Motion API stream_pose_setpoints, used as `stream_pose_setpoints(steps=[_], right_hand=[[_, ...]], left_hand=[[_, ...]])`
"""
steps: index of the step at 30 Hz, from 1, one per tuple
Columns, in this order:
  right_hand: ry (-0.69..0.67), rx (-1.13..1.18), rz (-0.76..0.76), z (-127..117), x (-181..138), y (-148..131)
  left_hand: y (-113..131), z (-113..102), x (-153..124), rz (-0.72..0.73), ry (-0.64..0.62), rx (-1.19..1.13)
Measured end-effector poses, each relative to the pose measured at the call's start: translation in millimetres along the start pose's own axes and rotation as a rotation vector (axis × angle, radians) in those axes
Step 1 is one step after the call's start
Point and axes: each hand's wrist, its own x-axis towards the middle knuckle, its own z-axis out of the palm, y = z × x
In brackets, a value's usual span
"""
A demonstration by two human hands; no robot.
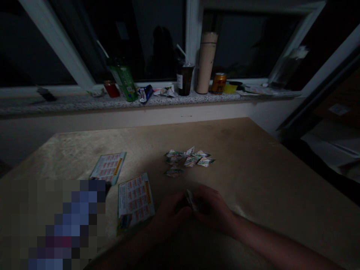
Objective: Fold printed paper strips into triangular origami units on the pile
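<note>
Both hands meet low over the tan table (253,161), near its front edge. My left hand (170,212) and my right hand (213,208) pinch a small folded piece of paper (190,198) between their fingertips. A cluster of several small folded printed paper pieces (189,159) lies on the table just beyond the hands. Two printed sheets rest to the left: one (135,200) next to my left hand, the other (109,167) farther left and back.
A stone windowsill (70,103) runs behind the table, holding a green bottle (123,80), a red jar (111,89), a dark cup with a straw (184,78), a tall beige flask (206,62) and a gold can (218,83). A blurred patch covers the lower left. The room is dim.
</note>
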Motion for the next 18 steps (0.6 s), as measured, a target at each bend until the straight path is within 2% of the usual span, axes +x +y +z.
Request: stream_pose_setpoints(steps=[7,18], right_hand=[[-0.016,-0.027,-0.041,3.1,-2.5,4.2],[-0.039,-0.057,-0.116,1.9,-2.3,0.6]], left_hand=[[-6.6,1.5,-1.7,-0.009,-0.052,0.064],[-3.9,1.4,-4.5,-0.061,0.002,0.158]])
